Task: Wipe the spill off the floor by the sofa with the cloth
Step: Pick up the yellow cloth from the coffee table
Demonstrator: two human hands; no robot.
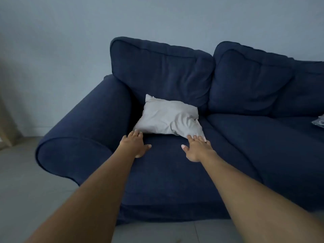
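Note:
A dark blue sofa fills the middle and right of the head view. A light grey pillow lies on its left seat cushion, against the backrest. Both my arms reach forward over the seat. My left hand rests flat with fingers apart, its fingertips at the pillow's near left corner. My right hand is spread too, fingertips touching the pillow's near right corner. Neither hand holds anything. No cloth and no spill show in this view.
Grey tiled floor lies left of and in front of the sofa. A pale wooden leg leans at the far left by the wall. A small patterned grey item lies on the right seat cushion at the frame edge.

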